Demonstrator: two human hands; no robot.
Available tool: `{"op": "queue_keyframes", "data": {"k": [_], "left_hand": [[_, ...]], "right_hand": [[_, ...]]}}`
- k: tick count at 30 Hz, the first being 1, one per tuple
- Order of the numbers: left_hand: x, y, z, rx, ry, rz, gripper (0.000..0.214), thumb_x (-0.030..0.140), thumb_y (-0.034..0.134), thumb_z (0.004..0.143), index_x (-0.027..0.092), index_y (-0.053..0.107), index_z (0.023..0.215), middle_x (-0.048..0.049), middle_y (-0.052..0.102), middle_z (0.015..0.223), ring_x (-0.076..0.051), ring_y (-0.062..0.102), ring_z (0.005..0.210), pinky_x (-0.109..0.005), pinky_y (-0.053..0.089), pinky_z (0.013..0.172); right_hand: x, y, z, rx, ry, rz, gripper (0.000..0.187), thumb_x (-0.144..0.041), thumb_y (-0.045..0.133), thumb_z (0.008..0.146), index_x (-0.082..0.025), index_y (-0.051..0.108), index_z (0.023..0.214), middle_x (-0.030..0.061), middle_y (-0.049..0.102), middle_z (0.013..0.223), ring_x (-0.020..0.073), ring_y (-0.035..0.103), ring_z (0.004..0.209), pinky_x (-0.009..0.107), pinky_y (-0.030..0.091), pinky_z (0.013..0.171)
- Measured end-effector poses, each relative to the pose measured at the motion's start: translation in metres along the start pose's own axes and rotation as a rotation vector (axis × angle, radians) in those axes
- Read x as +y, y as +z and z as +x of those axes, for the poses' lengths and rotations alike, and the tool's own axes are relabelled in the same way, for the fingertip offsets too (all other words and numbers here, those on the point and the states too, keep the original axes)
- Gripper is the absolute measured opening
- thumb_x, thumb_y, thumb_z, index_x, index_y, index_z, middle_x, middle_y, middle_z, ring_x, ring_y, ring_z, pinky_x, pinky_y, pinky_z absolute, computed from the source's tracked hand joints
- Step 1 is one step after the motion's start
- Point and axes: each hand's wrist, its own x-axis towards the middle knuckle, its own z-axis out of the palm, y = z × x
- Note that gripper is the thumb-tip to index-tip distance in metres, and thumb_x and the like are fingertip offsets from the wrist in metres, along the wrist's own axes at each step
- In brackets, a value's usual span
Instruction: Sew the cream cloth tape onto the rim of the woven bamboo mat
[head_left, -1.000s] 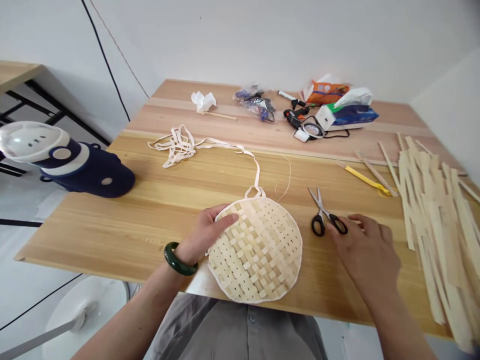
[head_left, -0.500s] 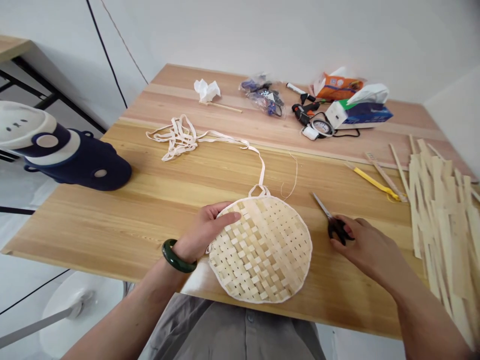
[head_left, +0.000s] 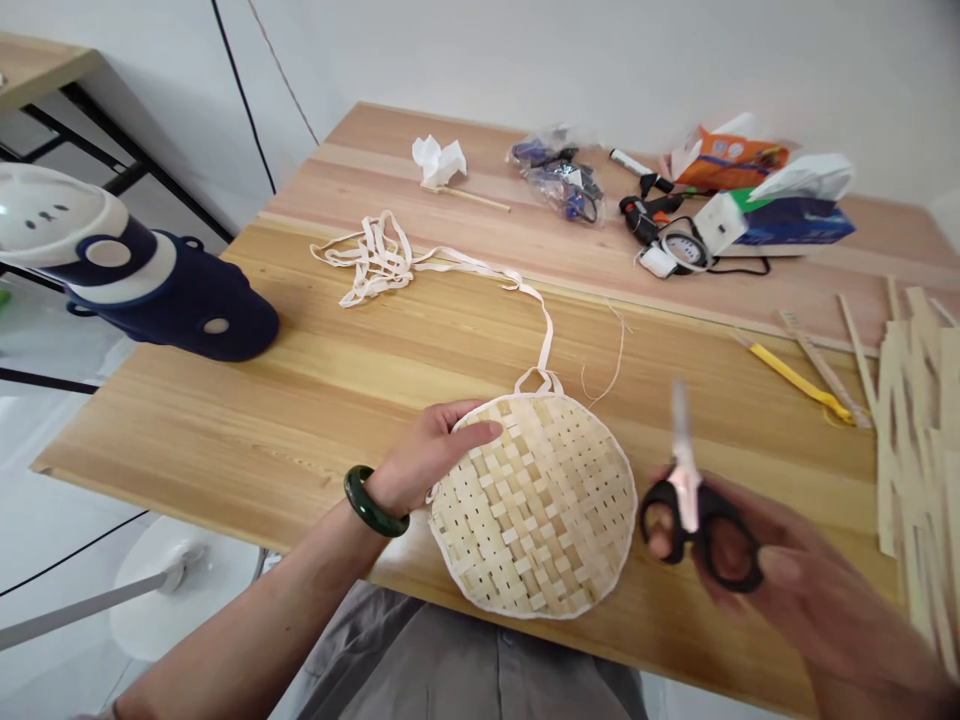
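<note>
My left hand pinches the upper left rim of a round woven bamboo fan, thumb on top, fingers hidden beneath. White edging runs around the fan, which lies near the table's front edge. From its top a white fabric strip leads to a loose tangle at the back left. To the right of the fan, my right hand holds black-handled scissors, blurred by motion, blades pointing away from me and handles spread somewhat. A loose thread lies just past the fan's upper right.
Bamboo strips pile at the right, beside a yellow-handled tool. Tissue packs, a glue gun and bagged items sit at the back. A dark blue and white container stands left.
My right hand has lifted the scissors off the table and turned them, handles now in plain sight. My left hand keeps its hold on the fan. The view has shifted slightly.
</note>
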Motion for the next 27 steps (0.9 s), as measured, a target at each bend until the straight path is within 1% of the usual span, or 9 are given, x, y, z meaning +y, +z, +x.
{"op": "queue_keyframes", "data": {"k": [3,7,11,15,17,19,22,25,27], "left_hand": [[0.002,0.004,0.000,-0.004,-0.002,-0.002,0.033,0.035,0.074,0.080,0.016,0.073,0.107,-0.0055,0.076,0.082,-0.017,0.069,0.070,-0.024,0.052,0.063],[0.004,0.008,-0.004,-0.005,0.033,-0.068,0.033,0.042,0.069,0.083,0.014,0.076,0.098,-0.0066,0.075,0.078,-0.015,0.066,0.064,-0.025,0.051,0.063],[0.003,0.008,-0.007,-0.004,0.048,-0.070,0.032,0.041,0.070,0.081,0.013,0.076,0.095,-0.0059,0.074,0.074,-0.014,0.064,0.060,-0.024,0.050,0.059],[-0.001,0.004,-0.009,0.004,0.018,-0.049,0.027,0.032,0.071,0.077,0.013,0.076,0.096,-0.0026,0.071,0.066,-0.010,0.058,0.050,-0.019,0.042,0.048],[-0.001,0.003,-0.009,0.004,0.014,-0.043,0.029,0.033,0.071,0.077,0.014,0.075,0.098,-0.0019,0.070,0.066,-0.009,0.056,0.049,-0.019,0.041,0.046],[-0.002,0.003,-0.010,-0.003,0.013,-0.040,0.031,0.034,0.072,0.077,0.014,0.075,0.101,-0.0021,0.071,0.068,-0.011,0.059,0.052,-0.019,0.042,0.048],[-0.002,0.003,-0.011,-0.025,0.016,-0.033,0.034,0.033,0.073,0.077,0.015,0.073,0.106,-0.0033,0.073,0.074,-0.013,0.064,0.060,-0.022,0.047,0.056],[-0.002,0.003,-0.013,-0.030,0.032,-0.014,0.035,0.034,0.073,0.078,0.015,0.074,0.107,-0.0041,0.075,0.077,-0.014,0.065,0.062,-0.023,0.048,0.058],[-0.003,0.003,-0.014,-0.021,0.042,-0.001,0.034,0.034,0.074,0.078,0.015,0.074,0.106,-0.0042,0.075,0.078,-0.014,0.065,0.062,-0.022,0.048,0.057]], "right_hand": [[0.008,0.040,0.019,-0.212,0.007,0.306,0.054,-0.050,0.066,0.082,-0.029,0.061,0.132,0.0096,0.067,0.097,0.0188,0.062,0.082,0.016,0.043,0.044],[0.011,0.074,0.037,-0.151,0.082,0.424,0.032,-0.033,0.062,0.090,-0.022,0.069,0.119,0.0096,0.067,0.096,0.0127,0.057,0.078,0.017,0.046,0.055],[0.008,0.086,0.039,-0.130,0.098,0.419,0.026,-0.030,0.058,0.093,-0.019,0.071,0.113,0.0114,0.068,0.101,0.0167,0.061,0.085,0.023,0.052,0.062],[0.008,0.088,0.038,-0.192,0.105,0.497,0.042,-0.040,0.042,0.100,-0.019,0.064,0.129,0.0143,0.066,0.116,0.0251,0.064,0.106,0.039,0.055,0.085],[0.010,0.089,0.038,-0.214,0.138,0.538,0.042,-0.041,0.043,0.100,-0.017,0.065,0.127,0.0154,0.065,0.121,0.0266,0.064,0.110,0.042,0.054,0.092],[0.013,0.090,0.039,-0.208,0.148,0.541,0.034,-0.037,0.056,0.095,-0.017,0.068,0.120,0.0136,0.067,0.117,0.0230,0.066,0.104,0.036,0.056,0.088],[0.017,0.091,0.039,-0.190,0.185,0.509,0.031,-0.033,0.072,0.085,-0.018,0.070,0.112,0.0066,0.067,0.094,0.0133,0.065,0.081,0.022,0.056,0.066],[0.019,0.088,0.035,-0.176,0.239,0.451,0.035,-0.037,0.075,0.082,-0.018,0.071,0.110,0.0030,0.062,0.076,0.0094,0.058,0.061,0.016,0.046,0.045],[0.020,0.083,0.032,-0.180,0.242,0.398,0.040,-0.039,0.074,0.082,-0.020,0.070,0.116,0.0057,0.066,0.079,0.0104,0.059,0.059,0.014,0.038,0.038]]}}
